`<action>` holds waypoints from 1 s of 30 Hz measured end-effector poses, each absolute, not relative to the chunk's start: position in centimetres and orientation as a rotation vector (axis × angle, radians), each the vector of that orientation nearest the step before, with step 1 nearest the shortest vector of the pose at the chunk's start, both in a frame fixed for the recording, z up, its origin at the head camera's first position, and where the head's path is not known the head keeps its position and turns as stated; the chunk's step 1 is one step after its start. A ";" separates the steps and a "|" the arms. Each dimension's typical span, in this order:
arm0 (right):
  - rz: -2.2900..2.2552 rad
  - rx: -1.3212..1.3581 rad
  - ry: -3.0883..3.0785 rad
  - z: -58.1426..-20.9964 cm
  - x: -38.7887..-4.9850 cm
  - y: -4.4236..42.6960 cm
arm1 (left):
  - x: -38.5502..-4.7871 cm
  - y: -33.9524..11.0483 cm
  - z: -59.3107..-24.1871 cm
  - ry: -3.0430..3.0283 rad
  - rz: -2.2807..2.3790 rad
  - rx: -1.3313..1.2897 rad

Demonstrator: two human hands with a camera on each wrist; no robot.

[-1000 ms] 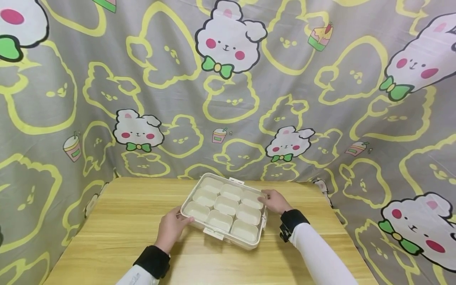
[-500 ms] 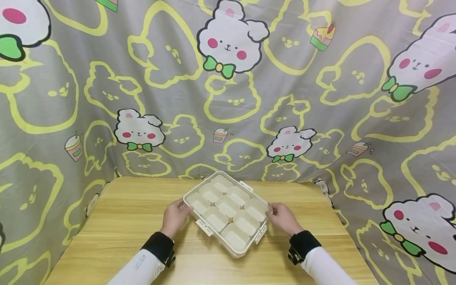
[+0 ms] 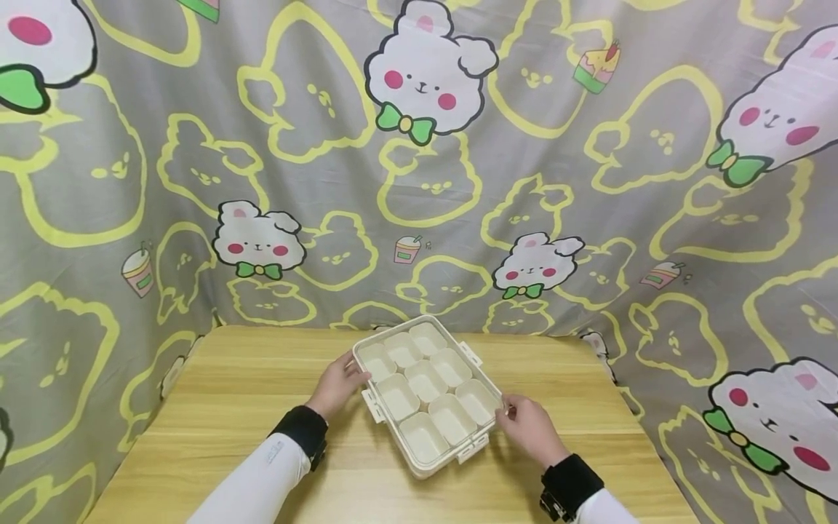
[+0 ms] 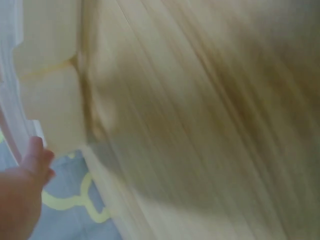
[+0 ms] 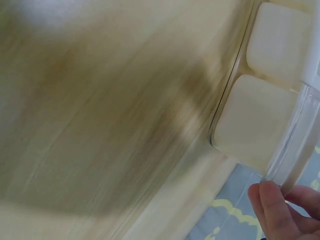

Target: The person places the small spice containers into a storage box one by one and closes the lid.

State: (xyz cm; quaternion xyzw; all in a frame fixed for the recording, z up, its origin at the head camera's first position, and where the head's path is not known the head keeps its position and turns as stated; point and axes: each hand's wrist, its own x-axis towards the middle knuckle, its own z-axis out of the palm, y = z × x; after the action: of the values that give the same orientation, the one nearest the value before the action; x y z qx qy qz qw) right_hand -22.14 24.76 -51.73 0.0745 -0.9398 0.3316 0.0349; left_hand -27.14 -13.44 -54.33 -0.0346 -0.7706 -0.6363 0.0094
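A see-through plastic storage box (image 3: 417,471) with cream latches lies askew over the middle of the table in the head view. Rows of cream cups (image 3: 424,380) show through its top. My left hand (image 3: 337,384) grips its left corner, thumb on the rim. At the right corner, my right hand (image 3: 532,428) pinches the edge. In the left wrist view, the left hand (image 4: 20,200) is at the box's lower corner, partly cut off. The right wrist view has fingertips (image 5: 272,197) on the clear rim. Whether the box rests on the table cannot be told.
The wooden table (image 3: 249,393) spreads around the box. A grey curtain (image 3: 353,182) printed with white rabbits and yellow outlines hangs behind it and on both sides. A black wrist strap (image 3: 302,434) is on each arm.
The box has turned clockwise as seen from above. My left hand has moved away from me with its corner, while my right hand has come nearer and to the right.
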 end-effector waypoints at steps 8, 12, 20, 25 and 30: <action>0.844 0.351 -2.921 -51.1 -20.7 24.1 | -28.8 -13.0 -54.7 -2.469 -1.872 -0.116; 0.818 0.415 -2.901 -51.1 -19.8 23.4 | -29.2 -12.5 -54.1 -2.525 -1.740 -0.096; 0.783 0.476 -2.876 -50.8 -18.1 22.1 | -29.8 -12.0 -53.6 -2.663 -1.599 -0.068; 0.794 0.506 -2.897 -50.7 -17.6 21.3 | -30.6 -12.3 -53.7 -2.686 -1.486 -0.067; 0.788 0.532 -2.886 -50.6 -17.2 20.5 | -31.1 -12.5 -54.1 -2.665 -1.445 -0.048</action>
State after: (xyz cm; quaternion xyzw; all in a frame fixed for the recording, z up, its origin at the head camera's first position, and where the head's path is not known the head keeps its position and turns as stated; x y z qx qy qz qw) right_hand -17.21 20.50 -50.59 0.1749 -0.9485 0.2590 0.0516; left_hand -31.12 -12.49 -54.06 -0.0159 -0.8776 -0.4759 0.0546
